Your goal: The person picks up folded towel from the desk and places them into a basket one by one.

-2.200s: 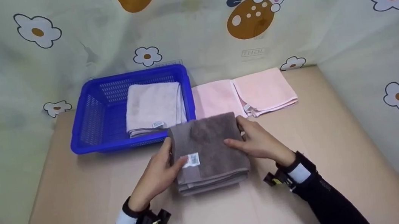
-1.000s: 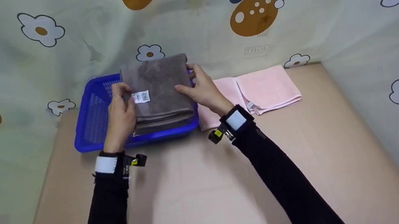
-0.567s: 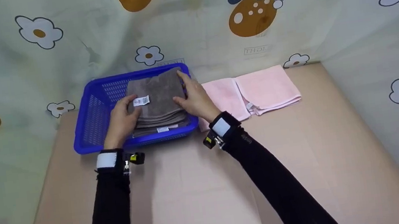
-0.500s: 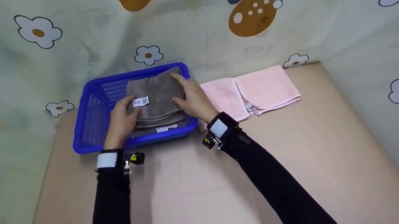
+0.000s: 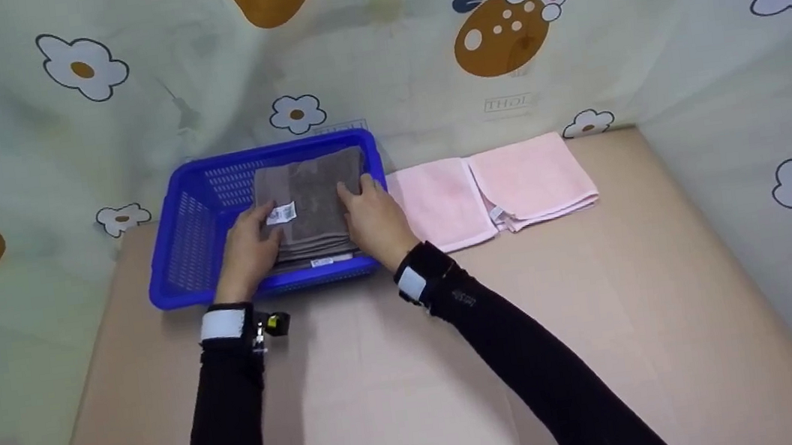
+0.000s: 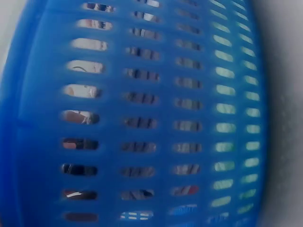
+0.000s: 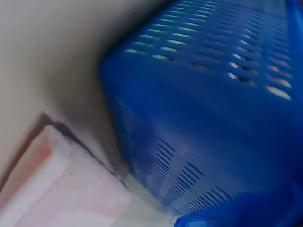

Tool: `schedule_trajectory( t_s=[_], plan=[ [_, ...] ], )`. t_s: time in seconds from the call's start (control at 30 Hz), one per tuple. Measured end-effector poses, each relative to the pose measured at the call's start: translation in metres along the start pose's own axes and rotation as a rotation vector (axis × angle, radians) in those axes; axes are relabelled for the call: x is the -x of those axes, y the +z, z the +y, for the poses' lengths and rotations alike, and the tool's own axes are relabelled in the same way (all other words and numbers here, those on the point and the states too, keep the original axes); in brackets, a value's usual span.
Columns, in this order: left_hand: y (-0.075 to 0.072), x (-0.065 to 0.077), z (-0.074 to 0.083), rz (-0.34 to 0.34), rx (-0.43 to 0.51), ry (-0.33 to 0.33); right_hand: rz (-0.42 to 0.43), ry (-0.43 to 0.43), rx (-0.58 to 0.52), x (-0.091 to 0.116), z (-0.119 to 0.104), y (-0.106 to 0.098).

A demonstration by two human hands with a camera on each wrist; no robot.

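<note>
A folded brown-grey towel point(image 5: 317, 196) with a white label point(image 5: 282, 214) lies in the right part of the blue basket point(image 5: 167, 269). It sits on top of another folded towel, of which little shows beyond its label point(image 5: 331, 260) at the front. My left hand point(image 5: 247, 252) reaches over the front rim and touches the towel's left edge with fingers and thumb, by the label. On the right side, my right hand point(image 5: 376, 223) rests its fingers on the towel's top near the edge. The wrist views show the basket's slotted walls point(image 6: 165, 111) but neither hand.
Two pink folded towels point(image 5: 439, 202) point(image 5: 530, 176) lie side by side right of the basket. One pink towel point(image 7: 71, 184) shows beside the basket corner in the right wrist view. The beige table point(image 5: 399, 373) is bounded by patterned curtains point(image 5: 416, 76).
The brown-grey towel, carried in both hands from the table's middle, has been lowered into the basket onto the lighter towel. Lately my right hand has slid from its right edge onto its top.
</note>
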State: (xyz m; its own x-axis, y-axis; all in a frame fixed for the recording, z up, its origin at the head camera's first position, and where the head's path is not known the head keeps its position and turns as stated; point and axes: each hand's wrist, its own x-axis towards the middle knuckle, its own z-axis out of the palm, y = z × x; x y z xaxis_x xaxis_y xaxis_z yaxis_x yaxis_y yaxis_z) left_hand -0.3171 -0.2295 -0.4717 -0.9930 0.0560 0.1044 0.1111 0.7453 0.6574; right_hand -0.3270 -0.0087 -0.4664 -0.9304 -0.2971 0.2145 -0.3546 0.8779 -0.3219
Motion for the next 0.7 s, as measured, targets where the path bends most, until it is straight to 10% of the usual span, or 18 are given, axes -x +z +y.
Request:
schedule_trajectory(
  t_s=[0.7],
  plan=[
    [0.005,-0.001,0.004,-0.075,-0.134,0.007,-0.046,0.034,0.110,0.001,0.014,0.006]
  ],
)
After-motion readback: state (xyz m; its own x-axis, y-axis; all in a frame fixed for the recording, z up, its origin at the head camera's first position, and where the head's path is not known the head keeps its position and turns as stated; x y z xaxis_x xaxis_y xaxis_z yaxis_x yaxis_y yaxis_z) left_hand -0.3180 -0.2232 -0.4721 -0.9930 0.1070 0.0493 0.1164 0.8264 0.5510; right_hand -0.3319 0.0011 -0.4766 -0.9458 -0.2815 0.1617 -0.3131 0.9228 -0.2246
